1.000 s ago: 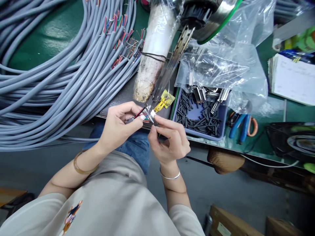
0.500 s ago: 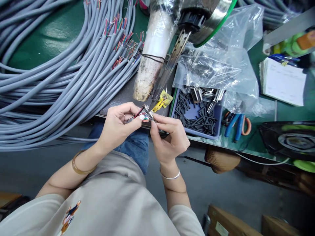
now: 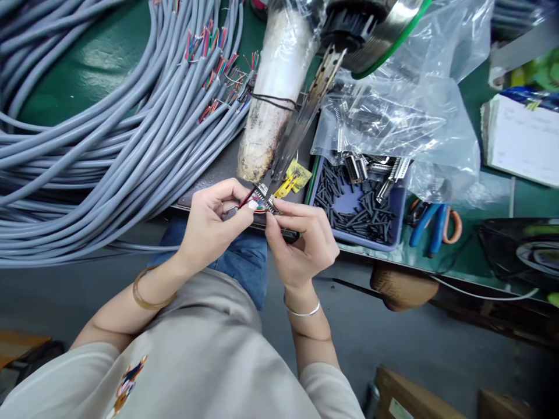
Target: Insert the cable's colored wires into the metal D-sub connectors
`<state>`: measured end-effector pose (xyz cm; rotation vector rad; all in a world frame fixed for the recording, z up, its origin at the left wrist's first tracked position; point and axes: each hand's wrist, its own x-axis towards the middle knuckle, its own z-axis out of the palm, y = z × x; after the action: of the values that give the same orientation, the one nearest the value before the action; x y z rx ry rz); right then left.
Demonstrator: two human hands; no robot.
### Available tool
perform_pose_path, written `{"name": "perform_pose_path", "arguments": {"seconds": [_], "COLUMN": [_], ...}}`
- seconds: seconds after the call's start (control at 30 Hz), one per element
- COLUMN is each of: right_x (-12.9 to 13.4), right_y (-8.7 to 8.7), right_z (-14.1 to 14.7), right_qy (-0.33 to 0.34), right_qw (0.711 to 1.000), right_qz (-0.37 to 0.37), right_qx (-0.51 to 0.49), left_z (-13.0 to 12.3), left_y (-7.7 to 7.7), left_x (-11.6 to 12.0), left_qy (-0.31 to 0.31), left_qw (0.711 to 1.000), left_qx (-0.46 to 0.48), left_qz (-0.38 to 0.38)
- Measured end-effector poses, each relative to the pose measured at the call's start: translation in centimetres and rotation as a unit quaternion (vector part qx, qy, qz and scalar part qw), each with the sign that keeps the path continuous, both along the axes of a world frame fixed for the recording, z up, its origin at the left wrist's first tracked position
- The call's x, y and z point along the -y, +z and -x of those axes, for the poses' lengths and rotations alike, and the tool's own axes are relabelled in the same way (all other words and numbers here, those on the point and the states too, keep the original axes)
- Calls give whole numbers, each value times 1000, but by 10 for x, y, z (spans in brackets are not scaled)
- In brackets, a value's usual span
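Note:
My left hand [image 3: 220, 218] is closed in a pinch, with thin coloured wires [image 3: 245, 199] showing at its thumb and forefinger. Just past those fingertips is a small metal multi-pin connector [image 3: 264, 192]. My right hand [image 3: 303, 233] pinches the connector's right end between thumb and forefinger; the exact contact is partly hidden. Right above the connector points the dark tip of a soldering iron [image 3: 283, 152], mounted slanting downward. Beside this tip sits a yellow clip [image 3: 287, 185] with a yellow tag. A white wrapped tube [image 3: 271, 125] with a scorched end hangs to the left.
Grey cables [image 3: 131, 145] with stripped ends cover the bench's left. A blue tray [image 3: 396, 224] holds black sleeves and metal connectors, partly under a clear plastic bag [image 3: 445, 128]. Blue-handled pliers [image 3: 430, 227], a notepad [image 3: 522, 139] and a solder spool [image 3: 395, 41] are around.
The view has shifted slightly, so the tray, pliers and notepad appear farther right. Both hands stay pinched at the connector under the iron tip, with only slight finger movement.

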<state>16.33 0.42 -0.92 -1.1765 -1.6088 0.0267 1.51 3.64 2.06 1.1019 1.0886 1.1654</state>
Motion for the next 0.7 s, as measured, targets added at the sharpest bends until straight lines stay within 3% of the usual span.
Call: {"name": "perform_pose_path", "arguments": {"seconds": [0.17, 0.37, 0.5, 0.6, 0.7], "right_x": [3, 9, 12, 14, 18], "right_y": [5, 0, -1, 4, 8], "right_z": [1, -1, -4, -6, -8], "right_qy": [-17, -16, -22, -5, 60], "right_qw": [999, 989, 992, 999, 978], "right_qz": [-18, -63, -57, 37, 185], "right_qx": [37, 135, 114, 21, -74], "left_z": [2, 2, 3, 8, 14], "left_y": [-1, 1, 0, 0, 0], "left_x": [1, 0, 4, 11, 17], "left_qy": [7, -30, -45, -59, -89], "left_qw": [1000, 999, 998, 996, 994], "left_qx": [-1, 13, 32, 59, 57], "left_qz": [-28, 26, 29, 29, 12]}}
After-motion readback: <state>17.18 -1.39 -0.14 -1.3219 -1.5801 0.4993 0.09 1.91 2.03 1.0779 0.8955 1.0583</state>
